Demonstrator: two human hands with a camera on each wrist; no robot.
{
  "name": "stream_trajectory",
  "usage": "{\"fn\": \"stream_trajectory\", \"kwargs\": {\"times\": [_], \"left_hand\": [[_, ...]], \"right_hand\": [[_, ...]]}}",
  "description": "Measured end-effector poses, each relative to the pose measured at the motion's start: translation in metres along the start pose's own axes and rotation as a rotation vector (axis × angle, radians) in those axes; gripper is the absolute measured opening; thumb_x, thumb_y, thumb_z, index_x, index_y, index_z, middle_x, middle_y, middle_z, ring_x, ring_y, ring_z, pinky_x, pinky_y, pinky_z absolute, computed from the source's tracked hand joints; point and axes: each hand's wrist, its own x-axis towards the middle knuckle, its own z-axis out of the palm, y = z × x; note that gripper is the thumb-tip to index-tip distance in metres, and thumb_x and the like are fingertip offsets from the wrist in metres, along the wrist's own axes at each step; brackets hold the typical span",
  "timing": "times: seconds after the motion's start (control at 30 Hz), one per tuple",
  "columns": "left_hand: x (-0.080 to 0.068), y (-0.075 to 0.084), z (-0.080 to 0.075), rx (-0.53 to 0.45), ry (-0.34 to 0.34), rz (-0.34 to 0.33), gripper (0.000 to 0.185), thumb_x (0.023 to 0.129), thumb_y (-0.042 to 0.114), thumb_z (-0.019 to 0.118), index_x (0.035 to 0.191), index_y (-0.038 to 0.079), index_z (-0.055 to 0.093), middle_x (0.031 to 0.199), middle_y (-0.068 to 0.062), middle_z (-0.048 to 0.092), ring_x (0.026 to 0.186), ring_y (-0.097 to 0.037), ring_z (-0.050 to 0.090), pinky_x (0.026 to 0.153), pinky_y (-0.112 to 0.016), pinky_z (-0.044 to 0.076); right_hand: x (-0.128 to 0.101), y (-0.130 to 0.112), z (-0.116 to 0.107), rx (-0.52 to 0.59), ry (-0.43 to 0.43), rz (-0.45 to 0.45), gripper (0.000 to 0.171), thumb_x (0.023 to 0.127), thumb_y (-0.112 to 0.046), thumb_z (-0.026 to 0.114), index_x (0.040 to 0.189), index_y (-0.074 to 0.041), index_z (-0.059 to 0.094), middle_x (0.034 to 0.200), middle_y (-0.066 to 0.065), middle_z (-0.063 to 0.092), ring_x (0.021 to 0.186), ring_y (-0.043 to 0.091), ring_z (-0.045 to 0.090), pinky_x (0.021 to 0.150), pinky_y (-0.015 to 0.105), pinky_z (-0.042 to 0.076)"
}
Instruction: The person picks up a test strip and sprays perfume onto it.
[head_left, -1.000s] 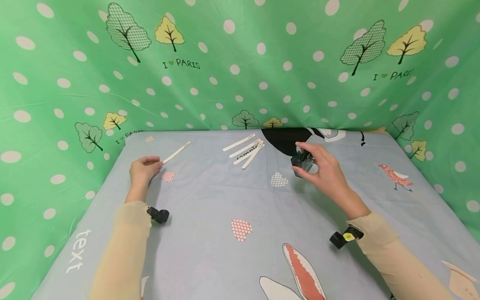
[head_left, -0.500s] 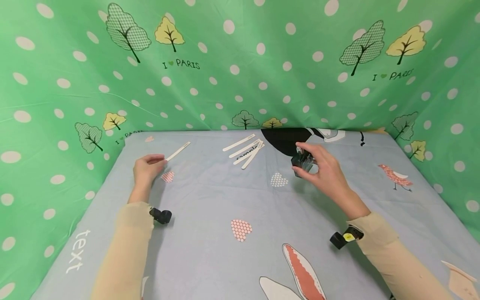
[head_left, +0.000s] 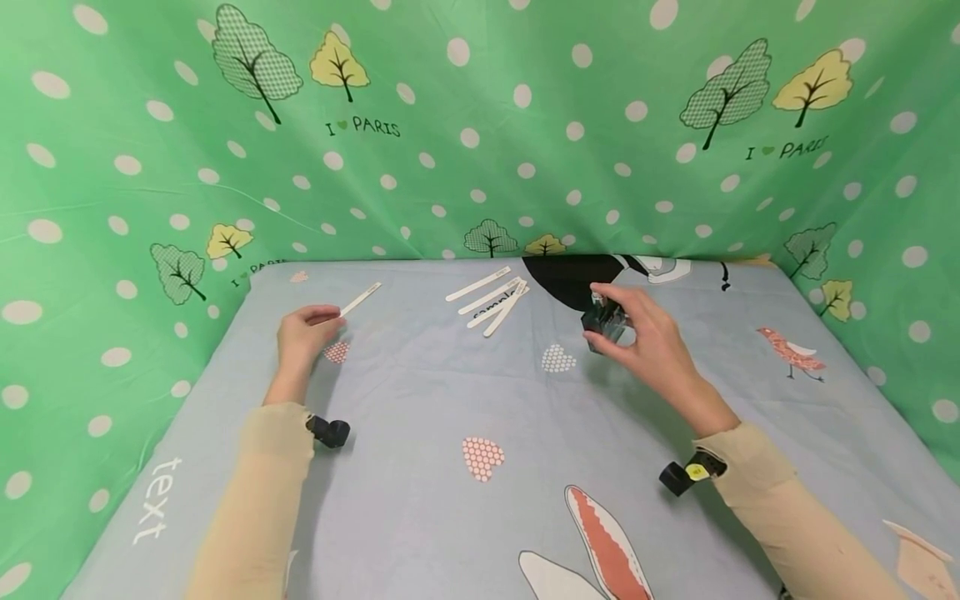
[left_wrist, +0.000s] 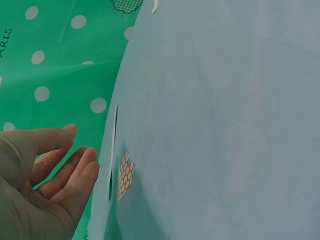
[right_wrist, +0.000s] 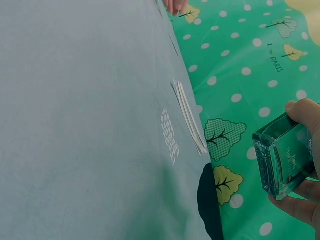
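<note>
My right hand (head_left: 621, 322) grips a small square clear glass bottle (head_left: 600, 315) just above the grey-blue sheet (head_left: 420, 400), right of centre. In the right wrist view the bottle (right_wrist: 277, 160) sits between thumb and fingers of that hand (right_wrist: 300, 159). My left hand (head_left: 318, 322) hovers at the left with relaxed fingers and holds nothing. Its fingertips are just short of the near end of a single white paper strip (head_left: 361, 298). The left wrist view shows that hand (left_wrist: 80, 146) beside the strip (left_wrist: 113, 150), which appears edge-on.
Several white paper strips (head_left: 491, 298) lie together at the back centre, left of the bottle, and show in the right wrist view as strips (right_wrist: 187, 116). Green spotted cloth (head_left: 480, 150) walls in the back and both sides. Black wrist cameras (head_left: 330, 432) sit on both forearms.
My left hand has slid a little to the right, closer to the single strip's near end. The right hand and the bottle have stayed put.
</note>
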Motion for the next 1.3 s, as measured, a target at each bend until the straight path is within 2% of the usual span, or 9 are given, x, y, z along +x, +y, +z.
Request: {"fn": "stream_trajectory", "kwargs": {"times": [0.13, 0.33, 0.73, 1.03, 1.3], "left_hand": [[0.000, 0.002, 0.003, -0.008, -0.011, 0.020, 0.038, 0.092, 0.017, 0.070, 0.128, 0.004, 0.065, 0.126, -0.018, 0.067, 0.077, 0.005, 0.059, 0.073, -0.012, 0.054], [-0.002, 0.006, 0.009, -0.014, -0.027, 0.060, 0.037, 0.091, 0.017, 0.071, 0.125, 0.004, 0.067, 0.126, -0.020, 0.068, 0.071, 0.009, 0.058, 0.068, -0.008, 0.052], [-0.008, 0.015, 0.024, -0.034, -0.059, 0.079, 0.035, 0.091, 0.018, 0.072, 0.124, 0.005, 0.068, 0.124, -0.018, 0.069, 0.074, 0.010, 0.058, 0.069, -0.007, 0.051], [-0.010, 0.016, 0.034, -0.004, -0.078, 0.114, 0.035, 0.091, 0.016, 0.071, 0.124, 0.003, 0.068, 0.126, -0.020, 0.068, 0.076, 0.011, 0.055, 0.068, -0.005, 0.049], [-0.007, 0.014, 0.043, -0.019, -0.101, 0.140, 0.034, 0.091, 0.015, 0.070, 0.123, 0.002, 0.067, 0.125, -0.021, 0.068, 0.074, 0.010, 0.058, 0.069, -0.006, 0.050]], "right_hand": [[0.000, 0.000, 0.000, 0.001, 0.003, -0.004, 0.074, 0.074, -0.013, 0.087, 0.140, -0.019, 0.054, 0.117, 0.011, 0.064, 0.097, 0.021, 0.062, 0.073, 0.040, 0.059], [0.000, -0.001, 0.000, 0.001, 0.005, -0.007, 0.074, 0.074, -0.013, 0.087, 0.140, -0.019, 0.054, 0.114, 0.011, 0.064, 0.095, 0.021, 0.062, 0.073, 0.041, 0.059], [0.000, 0.000, 0.000, -0.005, 0.012, -0.013, 0.074, 0.074, -0.013, 0.087, 0.140, -0.019, 0.054, 0.113, 0.010, 0.064, 0.092, 0.021, 0.060, 0.071, 0.041, 0.056], [0.000, 0.000, 0.000, -0.003, 0.010, -0.015, 0.073, 0.074, -0.013, 0.087, 0.140, -0.019, 0.055, 0.112, 0.010, 0.064, 0.092, 0.021, 0.060, 0.071, 0.041, 0.056], [0.000, 0.000, 0.000, -0.001, 0.006, -0.015, 0.073, 0.074, -0.014, 0.087, 0.140, -0.018, 0.054, 0.114, 0.011, 0.063, 0.094, 0.021, 0.060, 0.071, 0.041, 0.057]]}}
